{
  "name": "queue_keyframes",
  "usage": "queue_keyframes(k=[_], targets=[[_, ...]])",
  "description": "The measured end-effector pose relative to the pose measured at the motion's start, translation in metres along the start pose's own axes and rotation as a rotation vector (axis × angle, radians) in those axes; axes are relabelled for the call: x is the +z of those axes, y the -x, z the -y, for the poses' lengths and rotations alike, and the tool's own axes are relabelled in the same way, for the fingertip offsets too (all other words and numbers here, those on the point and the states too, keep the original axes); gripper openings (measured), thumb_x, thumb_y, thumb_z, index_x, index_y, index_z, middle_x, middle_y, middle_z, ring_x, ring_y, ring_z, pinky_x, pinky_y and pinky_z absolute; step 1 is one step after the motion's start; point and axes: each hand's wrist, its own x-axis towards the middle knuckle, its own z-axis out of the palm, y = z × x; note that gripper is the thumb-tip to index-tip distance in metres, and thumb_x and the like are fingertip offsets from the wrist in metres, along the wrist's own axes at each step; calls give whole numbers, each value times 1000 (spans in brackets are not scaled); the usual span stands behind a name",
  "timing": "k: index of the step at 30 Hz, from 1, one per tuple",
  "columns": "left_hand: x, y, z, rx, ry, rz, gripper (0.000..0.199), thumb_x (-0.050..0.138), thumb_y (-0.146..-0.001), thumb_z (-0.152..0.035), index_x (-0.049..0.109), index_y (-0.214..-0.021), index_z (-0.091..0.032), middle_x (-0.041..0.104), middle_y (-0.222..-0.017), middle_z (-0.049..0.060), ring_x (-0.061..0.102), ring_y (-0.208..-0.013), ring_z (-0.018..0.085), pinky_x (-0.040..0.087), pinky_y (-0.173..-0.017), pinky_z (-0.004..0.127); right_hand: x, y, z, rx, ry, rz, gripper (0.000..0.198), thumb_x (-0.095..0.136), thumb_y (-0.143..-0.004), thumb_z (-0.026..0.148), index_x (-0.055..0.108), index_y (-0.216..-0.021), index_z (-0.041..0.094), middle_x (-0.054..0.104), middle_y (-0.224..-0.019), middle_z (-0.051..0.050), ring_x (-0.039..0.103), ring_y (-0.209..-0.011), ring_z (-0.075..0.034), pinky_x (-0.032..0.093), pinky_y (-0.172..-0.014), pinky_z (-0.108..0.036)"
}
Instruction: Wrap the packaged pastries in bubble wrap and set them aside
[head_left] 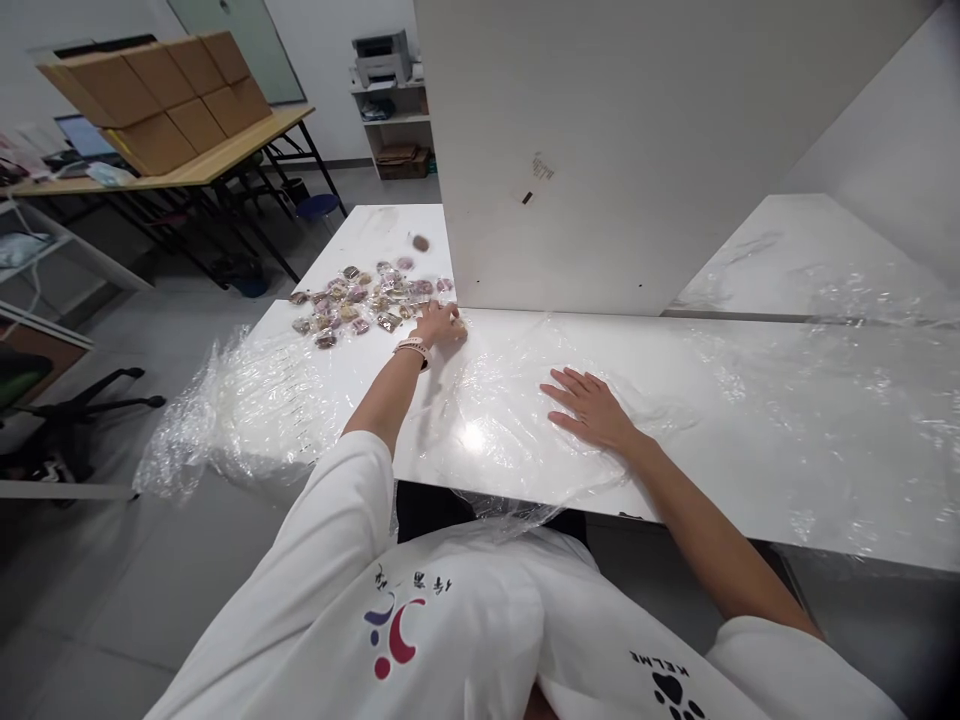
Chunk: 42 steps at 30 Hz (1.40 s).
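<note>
My right hand (589,408) lies flat with its fingers spread on a clear plastic bag (502,400), which is spread over the white table in front of me. Farther forward and to the left is my left hand (441,325), its fingers apart and bent downward at the bag's far left edge. No object shows in it, though its fingertips are partly hidden. Just beyond and left of that hand lies a scattered group of small clear-wrapped packets (349,312), brown, purple and yellowish. One brown round piece (421,243) sits apart behind them.
A tall white panel (570,150) rises at the table's back. Crumpled clear plastic (225,420) hangs over the left edge, and more plastic film (862,420) covers the right side. Cardboard boxes (161,95) stand on a wooden table; a printer (381,60) sits on a shelf.
</note>
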Motion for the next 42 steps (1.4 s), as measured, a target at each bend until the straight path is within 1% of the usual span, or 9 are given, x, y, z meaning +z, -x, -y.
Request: queue_keyframes(k=[10,18,22,26,31,34,36,39,42], targets=[[4,4,-20,146,-88,-10,41,63,-77,-24,58,-117,-17,58,-116,17,56,-108,34,46,-91,45,1,0,-1,1,-14,-12,55,33,-101,60,44,-150,36,33,-162,0,27,-150,-24,24,-119,-47],[-32,56,-66,310,61,-141,50,54,-80,-9,49,-129,-18,60,-114,14,58,-104,30,49,-87,45,-4,0,1,5,-29,0,55,35,-101,57,45,-149,34,34,-161,-1,29,-150,-25,24,-120,-48],[13,126,-108,640,232,-189,47,37,-90,-6,52,-130,-25,56,-126,12,54,-117,29,53,-85,43,-2,1,2,4,-21,-8,56,34,-100,58,44,-150,33,33,-162,-2,27,-150,-25,23,-120,-48],[87,181,-124,836,184,-78,42,36,-100,-20,51,-138,-31,43,-151,9,36,-143,31,35,-114,56,4,-2,0,-3,-29,-27,54,36,-100,53,45,-149,32,37,-160,-3,30,-149,-26,25,-119,-50],[73,222,-88,660,258,-99,56,46,-99,-43,33,-153,-38,12,-168,5,3,-156,33,12,-122,63,-20,12,6,108,-32,-86,53,37,-100,51,51,-145,27,43,-156,-10,36,-145,-32,32,-115,-54],[45,258,-41,528,297,-80,53,44,-100,-46,34,-152,-42,21,-166,1,14,-155,27,17,-125,54,-45,45,38,114,-37,-244,52,42,-100,48,49,-146,25,48,-151,-12,39,-143,-32,35,-113,-54],[43,281,-9,269,360,-105,61,49,-97,-50,31,-154,-37,22,-166,5,20,-153,30,27,-120,54,-48,72,71,10,-85,-267,57,50,-97,49,44,-150,28,50,-150,-9,42,-141,-30,38,-112,-51],[59,296,18,-151,468,-252,80,59,-89,-54,26,-156,-25,42,-153,15,38,-141,35,40,-109,52,-26,102,123,-114,-122,-226,57,54,-95,43,42,-150,34,50,-151,-6,46,-139,-30,37,-113,-53],[69,288,14,-321,493,-306,84,62,-85,-54,27,-154,-19,61,-127,14,57,-116,32,48,-92,44,3,113,149,-53,-158,-317,51,46,-97,21,50,-144,40,65,-134,-1,59,-125,-24,42,-110,-49]])
